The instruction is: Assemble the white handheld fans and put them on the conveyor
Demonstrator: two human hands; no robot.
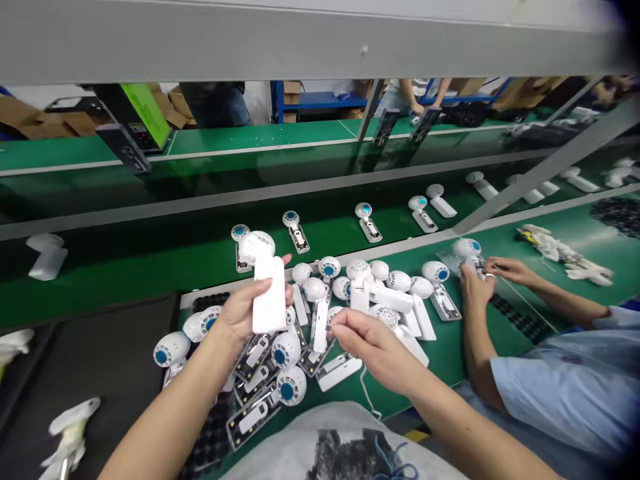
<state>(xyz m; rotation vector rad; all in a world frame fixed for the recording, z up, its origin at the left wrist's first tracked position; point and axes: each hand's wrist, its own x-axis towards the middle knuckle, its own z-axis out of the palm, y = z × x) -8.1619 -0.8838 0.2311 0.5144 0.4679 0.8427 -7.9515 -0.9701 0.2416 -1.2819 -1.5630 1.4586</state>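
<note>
Head view: white unit [270,297] held up over a pile of similar units [320,327].
Its flat body is gripped between thumb and fingers of the left hand [245,310]; the fingers of the right hand [373,347] are drawn together, whether on anything cannot be told. A firm hold on the body is best, with the round head [257,248] left unpressed.

Before us, a pile of devices [320,327] lies on the bench [443,357]; behind it, more devices [371,230] line the conveyor [330,230]. To our right is a co-worker [560,367].
</note>
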